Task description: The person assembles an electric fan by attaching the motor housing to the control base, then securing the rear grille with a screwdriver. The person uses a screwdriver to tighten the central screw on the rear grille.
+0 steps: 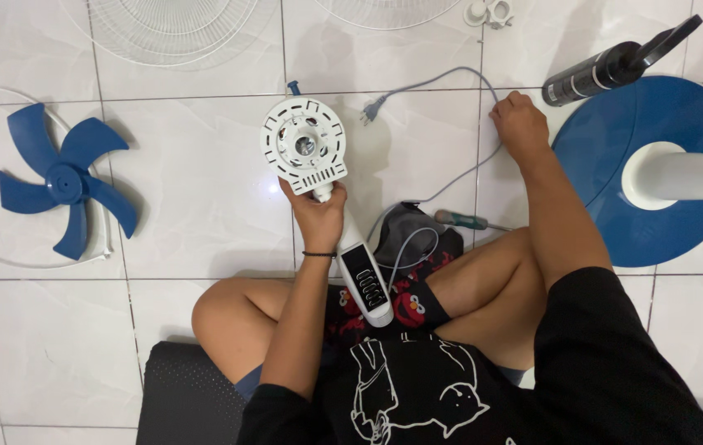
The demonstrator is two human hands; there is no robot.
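While the left hand (318,216) grips the white fan motor housing (304,147) by its neck, right hand (519,124) well apart, closed on the grey power cord (450,183), on the tiled floor (203,189).

This looks like a home: the person sits cross-legged on a white tiled floor (203,189) in casual clothes. Parts of a household standing fan lie around, a blue blade (67,181), wire grilles (170,33) and a blue round base (656,165).

Our left hand (318,216) grips the white fan motor housing (305,146) at center; at two o'clock, our right hand (519,122) holds the grey cord (450,177).
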